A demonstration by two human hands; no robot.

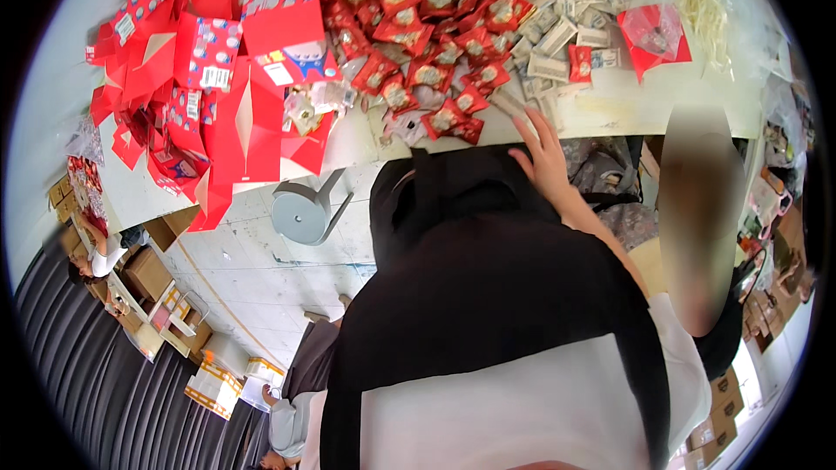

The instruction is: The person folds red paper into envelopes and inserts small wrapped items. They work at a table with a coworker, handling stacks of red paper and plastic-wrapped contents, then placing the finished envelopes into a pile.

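Observation:
My right hand (547,158) rests at the table's near edge, fingers stretched out and apart, with nothing in them. Just beyond its fingertips lie small white printed packets (549,67) in a loose spread. Left of them is a large heap of small red shiny packets (427,13), some of which reach close to the table edge. One single red packet (579,63) lies among the white ones. My left hand does not show.
Folded red cartons (250,126) pile up on the left side of the table (366,132), some overhanging its edge. An open red box (653,35) and pale shredded filler (697,0) are at the right. A grey stool (298,213) stands below; people work nearby.

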